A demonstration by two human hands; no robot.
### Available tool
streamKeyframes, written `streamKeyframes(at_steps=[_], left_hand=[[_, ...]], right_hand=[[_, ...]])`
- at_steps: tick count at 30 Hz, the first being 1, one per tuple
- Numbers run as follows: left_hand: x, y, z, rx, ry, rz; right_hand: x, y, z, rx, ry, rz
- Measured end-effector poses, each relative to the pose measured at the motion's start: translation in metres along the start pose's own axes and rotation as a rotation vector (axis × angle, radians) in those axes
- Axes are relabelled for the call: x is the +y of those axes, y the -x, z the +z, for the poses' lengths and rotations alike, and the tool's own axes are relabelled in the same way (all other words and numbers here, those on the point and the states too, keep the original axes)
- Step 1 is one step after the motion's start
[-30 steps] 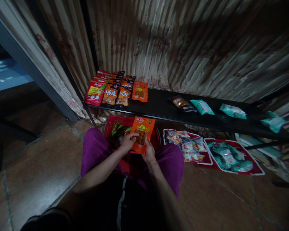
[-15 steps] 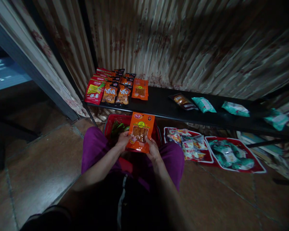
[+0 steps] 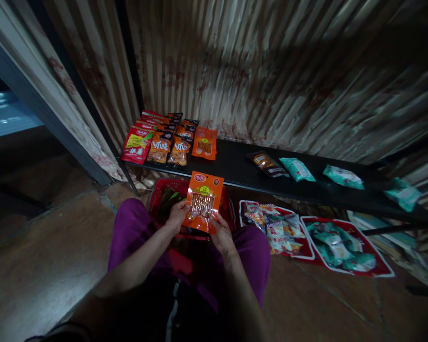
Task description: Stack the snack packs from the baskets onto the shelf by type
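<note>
Both hands hold an orange snack packet (image 3: 203,199) upright over a red basket (image 3: 157,197) between my knees. My left hand (image 3: 177,216) grips the packet's lower left edge, fingers closed on it. My right hand (image 3: 221,233) pinches the lower right corner. Green packets (image 3: 168,198) lie inside the basket. A low black shelf (image 3: 235,164) runs just beyond, with a matching orange packet (image 3: 204,143) lying on it.
Red and orange snack packets (image 3: 157,142) sit in rows at the shelf's left end. A dark packet (image 3: 266,161) and teal packets (image 3: 297,169) lie spaced along it. Red trays of mixed packets (image 3: 278,223) and teal packets (image 3: 338,237) rest on the tiled floor. Corrugated wall behind.
The orange packet has been turned from tilted to upright, facing me, and my left hand moved from its top edge to its lower left side. The view shifted slightly.
</note>
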State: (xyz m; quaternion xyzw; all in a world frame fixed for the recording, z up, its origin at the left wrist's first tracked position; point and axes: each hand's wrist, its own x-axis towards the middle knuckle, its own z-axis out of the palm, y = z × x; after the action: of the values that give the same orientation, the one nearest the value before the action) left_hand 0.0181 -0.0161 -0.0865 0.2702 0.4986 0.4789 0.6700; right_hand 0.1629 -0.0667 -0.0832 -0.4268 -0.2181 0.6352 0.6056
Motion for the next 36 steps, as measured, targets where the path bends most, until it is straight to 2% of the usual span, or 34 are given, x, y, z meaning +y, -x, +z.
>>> streamKeyframes(at_steps=[7, 18, 31, 36], left_hand=[[0.002, -0.012, 0.01, 0.03, 0.032, 0.025], [0.035, -0.025, 0.033, 0.086, -0.024, 0.104], [0.055, -0.076, 0.054, 0.109, -0.052, 0.159], [0.06, -0.098, 0.059, 0.11, -0.131, 0.186]], right_hand=[[-0.012, -0.013, 0.0, -0.005, 0.016, 0.016], [-0.035, -0.039, 0.01, 0.063, -0.006, 0.025], [-0.06, -0.092, 0.019, 0.01, 0.062, 0.035], [-0.065, -0.117, 0.018, 0.072, 0.11, 0.029]])
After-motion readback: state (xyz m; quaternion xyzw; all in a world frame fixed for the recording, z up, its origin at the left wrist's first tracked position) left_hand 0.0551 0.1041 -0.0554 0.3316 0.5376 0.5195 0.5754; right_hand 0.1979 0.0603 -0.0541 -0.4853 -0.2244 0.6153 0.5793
